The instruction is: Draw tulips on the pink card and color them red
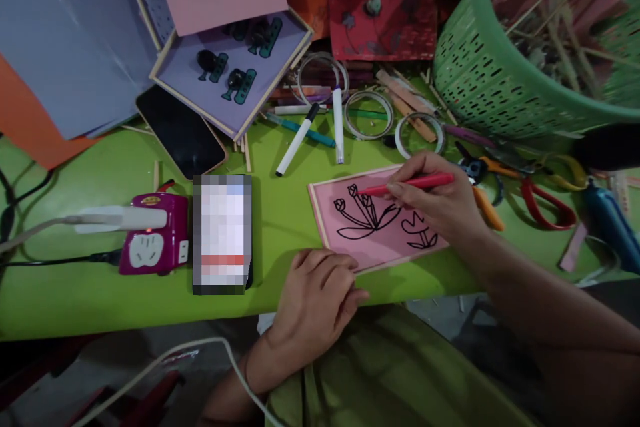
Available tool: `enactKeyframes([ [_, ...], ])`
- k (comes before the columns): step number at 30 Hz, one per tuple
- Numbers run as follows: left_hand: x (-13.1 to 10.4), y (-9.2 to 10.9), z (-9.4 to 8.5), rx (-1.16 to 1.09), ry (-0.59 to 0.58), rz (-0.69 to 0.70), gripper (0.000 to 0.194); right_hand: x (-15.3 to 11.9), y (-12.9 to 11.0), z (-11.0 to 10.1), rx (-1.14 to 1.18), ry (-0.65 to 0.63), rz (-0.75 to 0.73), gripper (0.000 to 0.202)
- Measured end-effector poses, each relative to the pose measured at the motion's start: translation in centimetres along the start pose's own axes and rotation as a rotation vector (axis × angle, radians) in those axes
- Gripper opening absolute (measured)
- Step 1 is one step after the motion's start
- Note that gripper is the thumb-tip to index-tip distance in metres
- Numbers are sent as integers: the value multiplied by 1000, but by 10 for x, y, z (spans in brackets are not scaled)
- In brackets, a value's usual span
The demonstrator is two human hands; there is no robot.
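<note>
A pink card (327,233) edged with thin wooden strips lies on the green table in front of me. Black outlines of tulips and another flower with leaves are drawn on it. My right hand (440,203) grips a red marker pen (423,182), its tip at the tulip heads on the left part of the card. The hand covers some of the card's right side. My left hand (320,293) rests at the card's lower left edge, fingers lying loosely bent over the border and holding nothing.
Left of the card are a phone with a blurred screen (223,233), a magenta power adapter (153,233) and a dark phone (183,130). White markers (299,140), tape rolls (369,115) and a framed purple card (200,90) lie behind. Scissors (547,203) and a green basket (475,80) are right.
</note>
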State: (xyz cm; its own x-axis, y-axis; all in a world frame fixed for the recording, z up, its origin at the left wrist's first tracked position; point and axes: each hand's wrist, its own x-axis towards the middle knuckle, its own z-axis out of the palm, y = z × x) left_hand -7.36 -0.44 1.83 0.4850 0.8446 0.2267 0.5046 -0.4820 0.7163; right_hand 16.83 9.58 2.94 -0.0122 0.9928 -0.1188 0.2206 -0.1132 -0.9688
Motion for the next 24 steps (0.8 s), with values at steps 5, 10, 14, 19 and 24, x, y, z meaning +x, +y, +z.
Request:
enactKeyframes([
  [5,-2,-1,1,0,-5,0,41,0,-2,1,-28,-14,1,31],
  [10,-2,-1,1,-9,-2,-5,39,0,0,0,-61,-3,-26,33],
  [14,-1,-1,2,-4,2,2,39,-2,2,-2,-94,-21,-32,31],
  [19,-2,-2,1,-4,-10,-8,38,-3,-1,0,-74,-8,-4,30],
  [24,-2,0,0,-19,-24,-21,37,-1,-3,2,-49,4,0,33],
])
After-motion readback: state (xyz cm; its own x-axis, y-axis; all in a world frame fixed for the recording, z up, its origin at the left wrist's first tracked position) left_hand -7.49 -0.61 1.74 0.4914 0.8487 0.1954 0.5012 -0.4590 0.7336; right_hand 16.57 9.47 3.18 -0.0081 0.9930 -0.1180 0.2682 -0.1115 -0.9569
